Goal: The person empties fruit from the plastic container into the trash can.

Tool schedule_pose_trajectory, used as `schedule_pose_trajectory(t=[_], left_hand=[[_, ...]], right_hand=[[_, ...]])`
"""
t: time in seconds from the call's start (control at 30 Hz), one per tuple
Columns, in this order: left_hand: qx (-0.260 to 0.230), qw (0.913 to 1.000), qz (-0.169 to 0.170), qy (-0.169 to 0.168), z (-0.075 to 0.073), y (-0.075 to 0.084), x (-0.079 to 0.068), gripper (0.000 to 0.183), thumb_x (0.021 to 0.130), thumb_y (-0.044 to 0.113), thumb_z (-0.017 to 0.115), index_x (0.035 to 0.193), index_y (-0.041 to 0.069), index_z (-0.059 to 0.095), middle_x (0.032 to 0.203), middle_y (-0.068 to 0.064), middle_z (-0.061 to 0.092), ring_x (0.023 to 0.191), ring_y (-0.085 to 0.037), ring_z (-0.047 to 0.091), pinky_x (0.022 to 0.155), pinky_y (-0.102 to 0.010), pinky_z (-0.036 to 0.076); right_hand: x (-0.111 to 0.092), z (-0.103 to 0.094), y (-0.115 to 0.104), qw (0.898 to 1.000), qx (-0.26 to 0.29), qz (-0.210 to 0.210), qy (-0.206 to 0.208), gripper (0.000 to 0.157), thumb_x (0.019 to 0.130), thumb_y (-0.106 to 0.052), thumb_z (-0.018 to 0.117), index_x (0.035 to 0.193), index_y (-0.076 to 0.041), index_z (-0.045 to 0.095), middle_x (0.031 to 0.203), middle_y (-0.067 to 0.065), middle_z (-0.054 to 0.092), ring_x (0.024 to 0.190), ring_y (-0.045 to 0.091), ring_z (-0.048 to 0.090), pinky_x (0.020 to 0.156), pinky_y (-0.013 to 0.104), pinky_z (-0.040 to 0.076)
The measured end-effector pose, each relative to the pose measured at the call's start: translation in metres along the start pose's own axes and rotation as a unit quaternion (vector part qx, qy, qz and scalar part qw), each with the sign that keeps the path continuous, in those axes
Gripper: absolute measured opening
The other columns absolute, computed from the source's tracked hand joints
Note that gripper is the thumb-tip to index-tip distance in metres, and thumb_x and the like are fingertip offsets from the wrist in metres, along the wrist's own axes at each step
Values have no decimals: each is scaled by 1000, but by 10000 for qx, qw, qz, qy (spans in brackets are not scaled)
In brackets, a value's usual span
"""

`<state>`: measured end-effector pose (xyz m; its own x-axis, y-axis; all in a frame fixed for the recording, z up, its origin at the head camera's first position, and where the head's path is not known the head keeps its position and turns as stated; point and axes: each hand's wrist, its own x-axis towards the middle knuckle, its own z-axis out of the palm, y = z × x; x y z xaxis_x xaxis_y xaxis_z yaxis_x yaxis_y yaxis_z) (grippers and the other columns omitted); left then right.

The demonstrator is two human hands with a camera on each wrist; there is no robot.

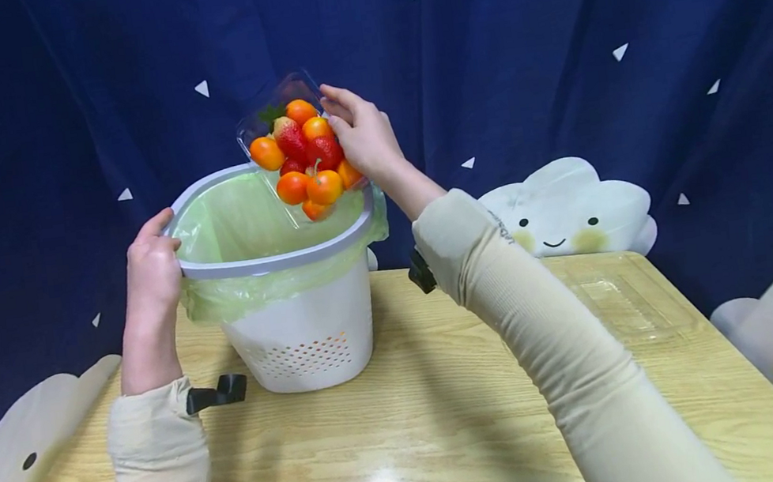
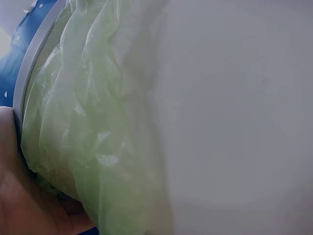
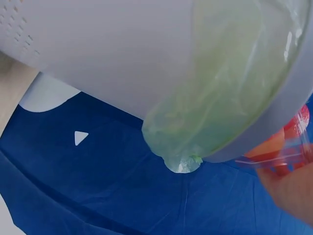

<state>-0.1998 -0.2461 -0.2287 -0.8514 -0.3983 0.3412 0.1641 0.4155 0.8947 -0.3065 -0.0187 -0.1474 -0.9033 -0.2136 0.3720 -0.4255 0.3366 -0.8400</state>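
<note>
A white bin (image 1: 310,321) with a lavender rim stands on the table, lined with a pale green plastic bag (image 1: 233,215) folded over its edge. My left hand (image 1: 154,263) grips the rim on the left side; the left wrist view shows its fingers beside the bag. Over the bin's far right part, my right hand (image 1: 369,138) holds a clear plastic box (image 1: 300,84) by its right side, tilted toward the opening. Strawberries (image 1: 325,152) and several small orange fruits (image 1: 325,187) are in the box. The right wrist view shows only part of the right hand.
A clear plastic tray or lid (image 1: 619,310) lies at the right of the wooden table (image 1: 381,440). White cloud-shaped cutouts (image 1: 568,204) with faces stand around the table's edges, before a dark blue curtain (image 1: 516,59).
</note>
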Motion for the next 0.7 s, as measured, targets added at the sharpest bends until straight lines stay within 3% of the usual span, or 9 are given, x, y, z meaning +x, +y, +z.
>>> schedule_pose_trajectory(t=[0.47,0.7], left_hand=[[-61,10000,-34,-18,0,2,-3,49,82,3,24,131,4,32,134,-11,31,114,-19,30,96,-28,22],[21,10000,-6,-29,-1,1,-2,49,83,3,24,131,3,31,134,-11,31,115,-19,30,96,-28,21]], right_hand=[[-4,7,11,9884,-424,-1417,-341,43,87,-10,44,127,-26,40,122,-13,46,109,-3,40,88,12,31],[-5,5,19,9734,-810,-2104,-411,44,87,-10,44,127,-26,39,123,-13,45,110,-7,37,88,12,30]])
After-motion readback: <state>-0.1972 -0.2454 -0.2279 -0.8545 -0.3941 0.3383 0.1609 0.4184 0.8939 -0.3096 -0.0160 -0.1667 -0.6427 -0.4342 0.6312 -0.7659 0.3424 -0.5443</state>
